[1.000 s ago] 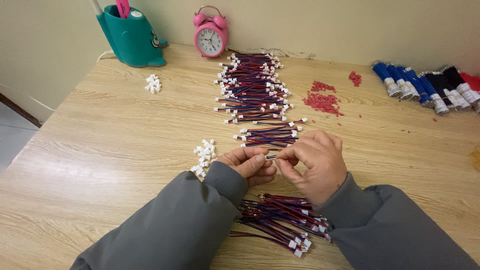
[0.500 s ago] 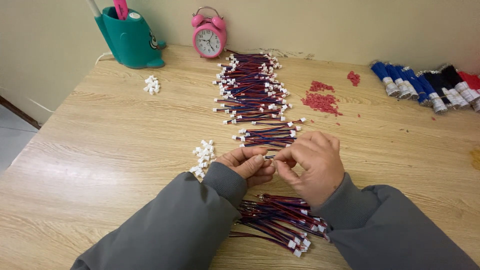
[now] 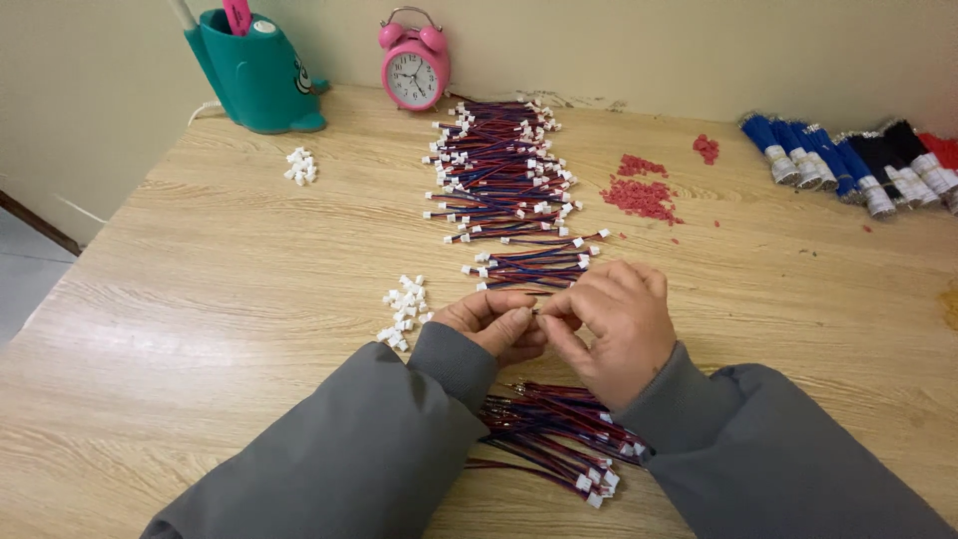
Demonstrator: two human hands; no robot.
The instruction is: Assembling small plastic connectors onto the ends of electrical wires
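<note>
Wire lead (image 3: 540, 312) pinched between left hand (image 3: 494, 324) and right hand (image 3: 614, 324); teal holder (image 3: 254, 75) holds pink pen (image 3: 238, 14).

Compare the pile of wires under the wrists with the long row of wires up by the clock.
The near pile of wires lies loose and crisscrossed, partly hidden by the grey sleeves; the far row of wires lies in flat, roughly parallel bundles, in full view. The near pile is small; the far row stretches from the pink clock toward the left hand and right hand. Both hold red-and-blue wires with white connectors.
</note>
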